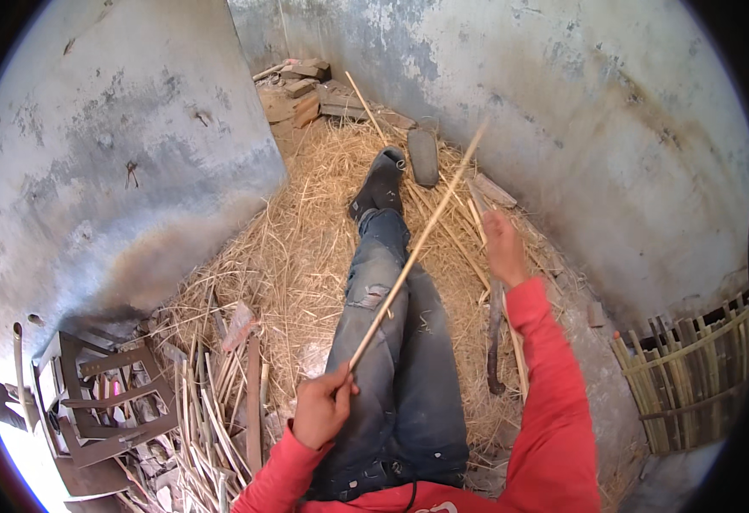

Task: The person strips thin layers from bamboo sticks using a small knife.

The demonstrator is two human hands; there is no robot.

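My left hand (321, 406) is closed around the lower end of a long, thin bamboo stick (417, 255). The stick slants up and to the right across my legs, and its far end is blurred. My right hand (504, 248) is closed to the right of the stick, apart from it. A grey, narrow blade (478, 198), which looks like a knife's, sticks out above that fist. Below the fist runs a dark, curved wooden piece (495, 350); I cannot tell whether it is the knife's handle. My outstretched legs in jeans (383, 316) lie between the hands.
Straw and shavings (297, 231) cover the floor. Split bamboo strips (203, 410) lie at the lower left beside a dark wooden frame (126, 393). A bamboo basket (690, 372) stands at the right. Bricks (306, 77) are piled in the far corner, near a loose shoe sole (423, 156). Walls close in both sides.
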